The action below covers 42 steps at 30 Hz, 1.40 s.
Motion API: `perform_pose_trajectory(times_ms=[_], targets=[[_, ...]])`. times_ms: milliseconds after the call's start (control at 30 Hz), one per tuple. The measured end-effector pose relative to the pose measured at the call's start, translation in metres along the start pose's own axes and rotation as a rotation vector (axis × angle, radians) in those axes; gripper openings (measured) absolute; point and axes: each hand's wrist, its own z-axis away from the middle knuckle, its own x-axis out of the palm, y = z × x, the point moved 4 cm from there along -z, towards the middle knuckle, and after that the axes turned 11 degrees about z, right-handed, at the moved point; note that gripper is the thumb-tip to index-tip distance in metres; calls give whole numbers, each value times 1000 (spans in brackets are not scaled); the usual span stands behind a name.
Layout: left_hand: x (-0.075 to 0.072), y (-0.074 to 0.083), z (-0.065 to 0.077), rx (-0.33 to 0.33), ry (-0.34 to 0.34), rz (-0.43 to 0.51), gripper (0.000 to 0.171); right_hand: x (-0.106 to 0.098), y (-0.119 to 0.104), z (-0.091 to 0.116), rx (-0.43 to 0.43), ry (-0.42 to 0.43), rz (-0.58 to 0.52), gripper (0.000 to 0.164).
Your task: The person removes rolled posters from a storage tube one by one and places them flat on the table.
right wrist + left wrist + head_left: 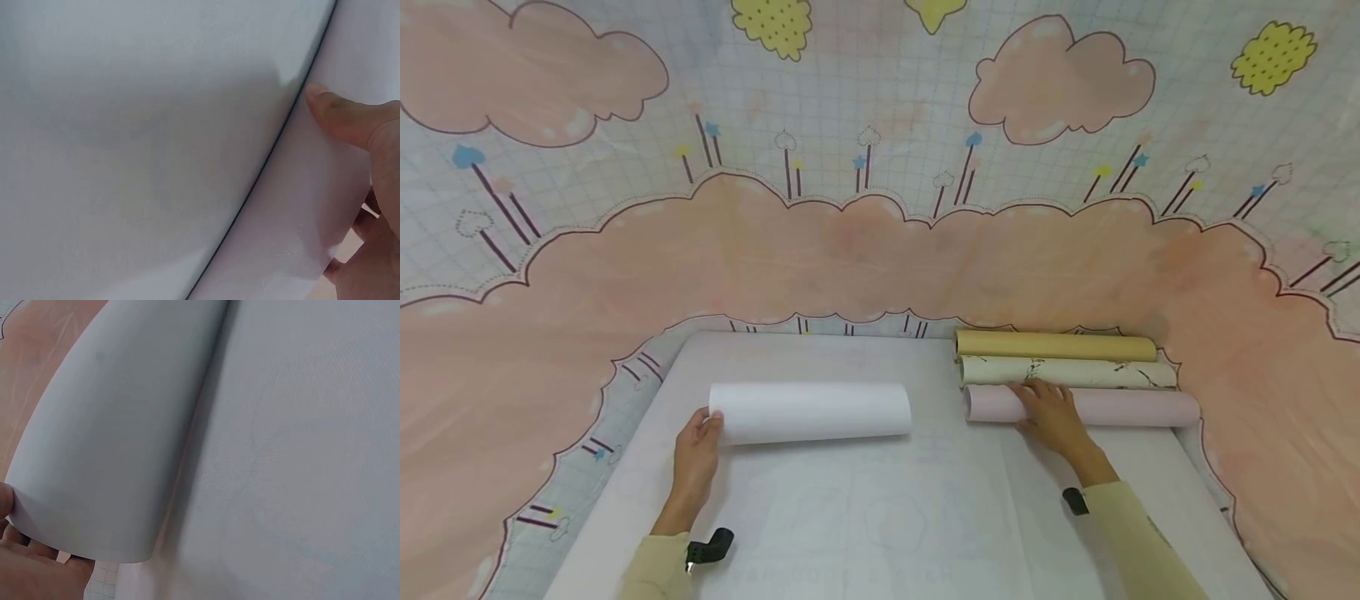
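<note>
A plain white paper roll (812, 412) lies crosswise over the left part of the table. My left hand (696, 457) holds its left end; in the left wrist view the thumb is at the rim of the roll and the other fingers curl under its end. Further right, my right hand (1056, 423) grips a pale pink roll (1138, 408) left of its middle. The right wrist view shows the thumb (344, 119) along the near side of the pink roll and fingertips round its far side.
Behind the pink roll lie a cream roll with a dark branch pattern (1075, 372) and a yellow roll (1052, 344), side by side. They sit at the back right of the white-covered table (880, 517). A cartoon-printed cloth (850, 258) rises behind and around it.
</note>
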Motion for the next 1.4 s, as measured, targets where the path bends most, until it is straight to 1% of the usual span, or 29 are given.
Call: perform_pose_trajectory(times_ms=[67, 167, 233, 333, 400, 433, 533, 733, 900, 1000, 1100, 1167, 1267, 1300, 1400], targets=[[1, 1, 1, 2, -5, -8, 54, -1, -2, 0, 10, -4, -1, 72], [2, 3, 2, 8, -6, -12, 55, -4, -6, 2, 37, 21, -8, 70], [3, 5, 4, 14, -4, -16, 55, -6, -10, 4, 52, 77, -10, 66], [4, 10, 6, 32, 1, -21, 55, -10, -21, 7, 66, 191, -26, 58], [6, 15, 8, 57, 16, -27, 54, -13, -32, 9, 59, 257, -44, 54], [7, 17, 9, 75, 24, -30, 53, -14, -38, 10, 56, 275, -54, 53], [14, 26, 13, 147, 57, -34, 48, -17, -59, 12, 42, 288, -115, 52], [33, 46, 25, 340, 80, -5, 36, -23, -96, 13, 45, 269, -261, 45], [48, 61, 37, 510, 88, -25, 28, -29, -119, 13, 33, 254, -374, 41], [57, 68, 45, 641, 76, -52, 23, -34, -129, 12, 23, 254, -459, 40], [65, 74, 53, 785, 73, -106, 16, -40, -137, 9, 32, 236, -557, 39], [72, 76, 58, 884, 68, -137, 13, -43, -141, 7, 52, 203, -627, 39], [82, 78, 65, 1023, 36, -159, 8, -46, -147, 4, 97, 109, -732, 38], [85, 79, 67, 1068, 21, -164, 10, -46, -149, 2, 109, 72, -760, 39], [96, 82, 73, 1204, -18, -185, 22, -45, -155, -3, 122, -32, -839, 42]])
